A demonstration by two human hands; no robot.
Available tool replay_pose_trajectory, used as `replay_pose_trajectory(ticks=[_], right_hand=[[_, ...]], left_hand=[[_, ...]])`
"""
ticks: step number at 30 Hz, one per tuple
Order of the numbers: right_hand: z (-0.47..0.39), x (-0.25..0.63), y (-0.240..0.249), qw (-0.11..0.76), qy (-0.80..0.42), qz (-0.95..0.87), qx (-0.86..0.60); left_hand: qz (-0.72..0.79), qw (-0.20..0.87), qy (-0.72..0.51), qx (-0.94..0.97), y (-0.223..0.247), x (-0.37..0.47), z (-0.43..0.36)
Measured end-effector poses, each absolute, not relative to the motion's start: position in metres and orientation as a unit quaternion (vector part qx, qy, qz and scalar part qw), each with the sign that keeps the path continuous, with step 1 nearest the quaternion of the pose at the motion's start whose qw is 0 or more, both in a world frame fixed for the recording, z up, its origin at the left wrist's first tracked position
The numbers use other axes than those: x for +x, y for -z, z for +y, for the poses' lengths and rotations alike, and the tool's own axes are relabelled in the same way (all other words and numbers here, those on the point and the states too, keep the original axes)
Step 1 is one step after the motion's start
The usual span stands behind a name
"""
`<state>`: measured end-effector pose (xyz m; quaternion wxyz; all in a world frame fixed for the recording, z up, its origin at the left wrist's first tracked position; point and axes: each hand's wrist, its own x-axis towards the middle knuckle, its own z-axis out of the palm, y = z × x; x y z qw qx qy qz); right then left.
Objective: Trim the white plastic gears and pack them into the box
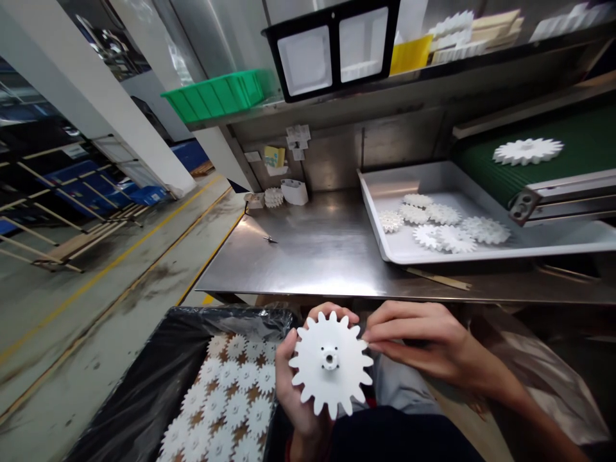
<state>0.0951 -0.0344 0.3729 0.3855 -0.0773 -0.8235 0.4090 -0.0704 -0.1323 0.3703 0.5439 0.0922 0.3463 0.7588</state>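
My left hand (301, 391) is wrapped round a white plastic gear (332, 378), holding it from behind and the left side. The gear's flat face with its small raised hub points up toward me. At the gear's right edge, the thumb and fingertips of my right hand (428, 340) are pinched together against a tooth. Below and left of my hands, rows of white gears (235, 410) lie on brown sheet in a box lined with black plastic (139, 378).
A pale grey tray (380, 237) with several loose white gears stands on the steel bench (312, 256). Another gear (528, 151) rides on the green conveyor belt (582, 144). A green bin (219, 96) sits on the shelf above. A thin strip (440, 278) lies by the bench's front edge.
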Motion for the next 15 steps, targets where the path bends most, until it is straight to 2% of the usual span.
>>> replay_pose_trajectory(ticks=[9, 15], right_hand=[[-0.019, 0.088, -0.367, 0.320, -0.622, -0.708, -0.099], [-0.026, 0.084, -0.362, 0.310, -0.639, -0.694, -0.120]], left_hand=[[0.327, 0.599, -0.724, 0.101, -0.378, -0.070, -0.129], [0.314, 0.594, -0.730, 0.124, -0.372, -0.073, -0.129]])
